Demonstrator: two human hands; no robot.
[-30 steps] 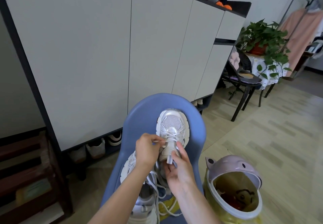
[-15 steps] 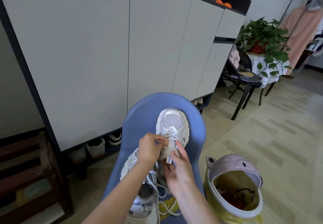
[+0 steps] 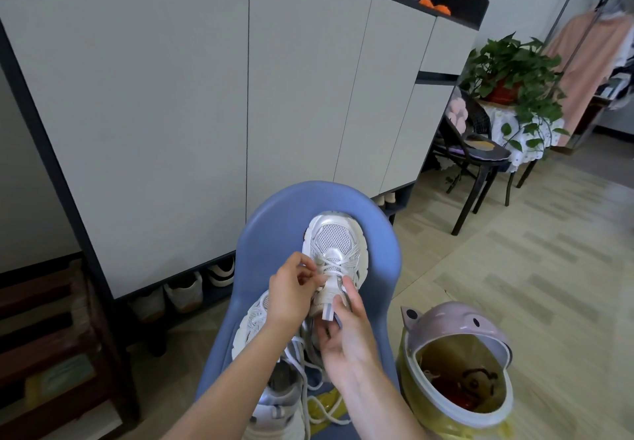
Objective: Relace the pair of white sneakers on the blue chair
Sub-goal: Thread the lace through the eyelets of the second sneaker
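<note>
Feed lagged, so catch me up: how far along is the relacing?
Done: only the lowest eyelets of the far sneaker look crossed. In hand: left hand pinches its lace, right hand steadies the tongue. Left: its upper eyelets, plus the near sneaker, whose lace lies loose.

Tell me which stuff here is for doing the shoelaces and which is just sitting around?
For the lacing:
- upright sneaker, which the left hand and right hand are working on
- second sneaker, lying nearer, laces loose
- blue chair under both

Just sitting around:
- pink-lidded bin
- potted plant
- black chair
- white cabinet
</note>
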